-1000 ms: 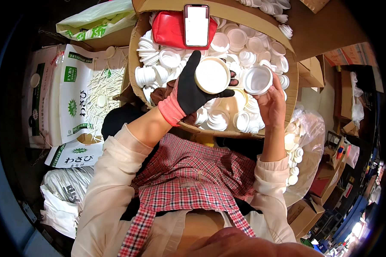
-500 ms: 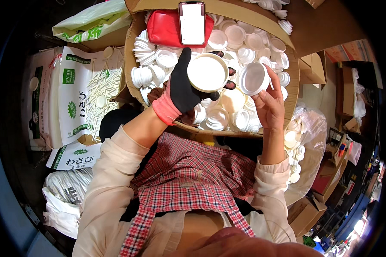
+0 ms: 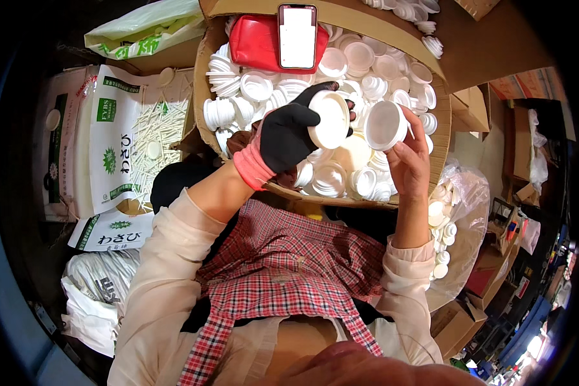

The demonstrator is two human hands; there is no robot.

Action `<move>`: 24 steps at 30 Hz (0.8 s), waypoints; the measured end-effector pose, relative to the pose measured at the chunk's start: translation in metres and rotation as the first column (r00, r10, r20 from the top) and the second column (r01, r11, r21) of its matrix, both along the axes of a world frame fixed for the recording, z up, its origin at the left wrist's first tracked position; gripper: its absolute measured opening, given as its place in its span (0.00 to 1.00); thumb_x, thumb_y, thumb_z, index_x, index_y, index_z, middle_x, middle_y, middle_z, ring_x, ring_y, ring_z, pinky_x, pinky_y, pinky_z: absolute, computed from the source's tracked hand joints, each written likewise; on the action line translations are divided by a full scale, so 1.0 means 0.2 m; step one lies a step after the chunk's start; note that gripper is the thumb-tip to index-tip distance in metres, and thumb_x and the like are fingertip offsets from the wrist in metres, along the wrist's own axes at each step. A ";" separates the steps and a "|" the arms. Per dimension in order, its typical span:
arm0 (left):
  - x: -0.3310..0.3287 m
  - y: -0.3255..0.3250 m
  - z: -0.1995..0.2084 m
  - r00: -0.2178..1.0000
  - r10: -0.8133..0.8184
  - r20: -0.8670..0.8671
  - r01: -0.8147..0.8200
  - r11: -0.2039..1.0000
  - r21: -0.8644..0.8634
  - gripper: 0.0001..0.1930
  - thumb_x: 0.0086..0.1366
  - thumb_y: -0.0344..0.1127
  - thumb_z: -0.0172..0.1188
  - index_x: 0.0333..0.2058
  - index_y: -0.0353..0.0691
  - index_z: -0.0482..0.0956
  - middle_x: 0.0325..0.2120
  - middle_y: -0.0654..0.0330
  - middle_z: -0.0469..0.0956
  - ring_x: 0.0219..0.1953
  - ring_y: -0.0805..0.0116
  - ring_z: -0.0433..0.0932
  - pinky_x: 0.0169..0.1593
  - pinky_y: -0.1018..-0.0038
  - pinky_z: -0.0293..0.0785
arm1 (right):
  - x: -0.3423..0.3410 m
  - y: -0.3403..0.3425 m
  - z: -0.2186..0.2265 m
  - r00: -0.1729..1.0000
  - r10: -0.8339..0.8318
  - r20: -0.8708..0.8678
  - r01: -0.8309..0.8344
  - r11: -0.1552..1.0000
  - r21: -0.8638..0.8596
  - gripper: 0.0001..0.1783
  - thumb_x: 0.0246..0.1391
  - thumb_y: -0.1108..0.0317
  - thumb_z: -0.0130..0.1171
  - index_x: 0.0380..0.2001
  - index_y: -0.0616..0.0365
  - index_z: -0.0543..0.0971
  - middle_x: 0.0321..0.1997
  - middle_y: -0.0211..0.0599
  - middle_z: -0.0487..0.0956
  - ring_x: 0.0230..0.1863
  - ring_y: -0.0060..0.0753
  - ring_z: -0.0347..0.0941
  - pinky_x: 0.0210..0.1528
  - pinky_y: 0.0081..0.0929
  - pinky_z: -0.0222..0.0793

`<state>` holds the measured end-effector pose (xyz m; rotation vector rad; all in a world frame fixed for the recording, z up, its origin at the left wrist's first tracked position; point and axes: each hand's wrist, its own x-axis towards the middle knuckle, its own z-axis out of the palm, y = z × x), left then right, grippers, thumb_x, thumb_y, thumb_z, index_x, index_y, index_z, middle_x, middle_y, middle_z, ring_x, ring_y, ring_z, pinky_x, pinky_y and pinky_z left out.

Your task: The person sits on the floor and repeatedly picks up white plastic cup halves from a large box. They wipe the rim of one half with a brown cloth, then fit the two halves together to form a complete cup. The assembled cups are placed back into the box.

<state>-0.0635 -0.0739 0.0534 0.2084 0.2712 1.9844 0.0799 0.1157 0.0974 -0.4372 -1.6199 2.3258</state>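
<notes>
My left hand, in a black glove with a coral cuff, is closed round a cream-white round lid, thumb on its near face and fingers behind. Just right of it, my bare right hand grips a second round piece, a translucent white lid with a raised rim, by its right edge. The two lids are tilted and held slightly apart. Beneath both hands, a cardboard box is filled with loose and stacked white plastic lids.
A red pouch and an upright phone rest at the box's far side. On the left, white sticks lie by printed white sacks. A clear plastic bag of white pieces stands at right.
My left hand has turned its lid from facing up to a slant, with the thumb now across its edge. The right hand's lid has shifted slightly right, and the view has moved a little.
</notes>
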 end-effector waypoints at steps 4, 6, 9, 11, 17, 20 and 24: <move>0.04 -0.01 -0.03 0.996 0.057 -0.066 -0.054 0.997 0.057 0.33 0.57 0.28 0.51 0.63 0.34 0.56 0.60 0.49 0.63 0.62 0.53 0.64 0.61 0.59 0.67 | 0.00 0.01 -0.01 1.000 0.001 -0.010 0.000 1.000 0.006 0.36 0.47 0.76 0.59 0.62 0.60 0.62 0.61 0.46 0.67 0.61 0.41 0.66 0.62 0.36 0.65; 0.04 -0.01 -0.03 0.991 0.077 -0.112 -0.074 0.997 0.028 0.31 0.61 0.36 0.51 0.63 0.34 0.57 0.59 0.47 0.64 0.59 0.51 0.67 0.58 0.58 0.71 | 0.00 0.01 -0.01 1.000 -0.006 -0.018 0.006 1.000 0.024 0.36 0.47 0.76 0.59 0.62 0.60 0.62 0.61 0.46 0.67 0.61 0.40 0.66 0.62 0.36 0.65; 0.01 -0.01 0.00 0.998 -0.013 0.067 0.015 1.000 -0.022 0.33 0.65 0.51 0.45 0.62 0.34 0.57 0.59 0.43 0.64 0.57 0.44 0.69 0.55 0.55 0.72 | -0.01 0.01 -0.01 1.000 -0.004 -0.028 0.006 0.999 0.050 0.36 0.46 0.76 0.59 0.62 0.60 0.62 0.61 0.46 0.66 0.61 0.40 0.66 0.62 0.35 0.64; -0.01 -0.01 0.01 0.980 -0.065 0.188 0.076 0.996 -0.048 0.36 0.68 0.61 0.41 0.62 0.34 0.58 0.58 0.40 0.64 0.55 0.39 0.71 0.53 0.53 0.73 | -0.01 0.01 -0.01 1.000 0.000 -0.024 0.001 0.999 0.051 0.36 0.46 0.76 0.59 0.62 0.60 0.62 0.61 0.46 0.66 0.61 0.40 0.66 0.62 0.36 0.64; -0.05 -0.02 -0.03 0.995 -0.086 0.060 0.090 0.993 -0.080 0.41 0.67 0.67 0.32 0.61 0.33 0.57 0.57 0.36 0.64 0.55 0.32 0.68 0.47 0.49 0.77 | -0.02 -0.01 -0.01 0.999 -0.042 -0.003 0.042 0.997 0.068 0.38 0.41 0.75 0.64 0.59 0.60 0.66 0.58 0.41 0.67 0.60 0.36 0.63 0.61 0.33 0.62; -0.03 0.00 -0.02 0.996 0.008 -0.094 -0.024 0.985 -0.169 0.37 0.69 0.62 0.34 0.60 0.31 0.59 0.56 0.36 0.66 0.54 0.36 0.70 0.46 0.52 0.78 | -0.02 -0.02 -0.02 0.999 -0.047 -0.008 0.047 0.995 0.089 0.38 0.40 0.76 0.65 0.59 0.60 0.66 0.59 0.41 0.66 0.61 0.35 0.62 0.62 0.32 0.60; -0.02 0.01 -0.01 0.969 0.057 -0.239 -0.097 0.983 -0.158 0.31 0.72 0.54 0.34 0.58 0.28 0.59 0.53 0.37 0.69 0.52 0.41 0.74 0.44 0.56 0.79 | -0.02 -0.02 -0.03 0.998 -0.042 -0.045 0.048 0.988 0.150 0.38 0.40 0.77 0.65 0.59 0.60 0.66 0.60 0.42 0.66 0.61 0.35 0.62 0.61 0.32 0.61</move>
